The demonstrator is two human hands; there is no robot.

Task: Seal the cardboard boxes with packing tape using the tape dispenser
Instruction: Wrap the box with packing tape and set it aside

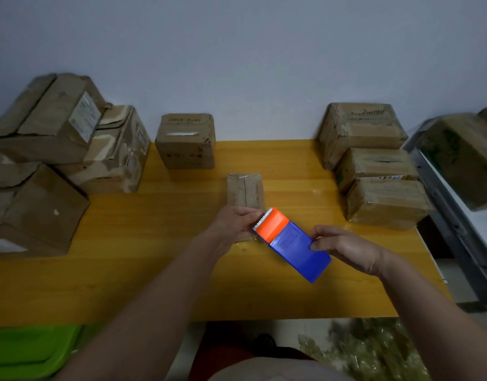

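Note:
A small flat cardboard box (pixel 245 192) lies in the middle of the yellow table (pixel 154 270), with clear tape across its far end. My right hand (pixel 344 248) grips the blue body of the tape dispenser (pixel 291 243), fingers curled round its right edge. The dispenser's orange head and toothed blade point up-left over the box's near end. My left hand (pixel 234 226) is at the box's near end, fingers beside the blade; what they pinch is hidden.
Cardboard boxes are stacked at the left (pixel 58 149) and the right (pixel 374 166) of the table, and one box (pixel 185 141) stands at the back by the wall. A green bin (pixel 31 350) sits below the table's front left. A metal rack (pixel 456 215) stands to the right.

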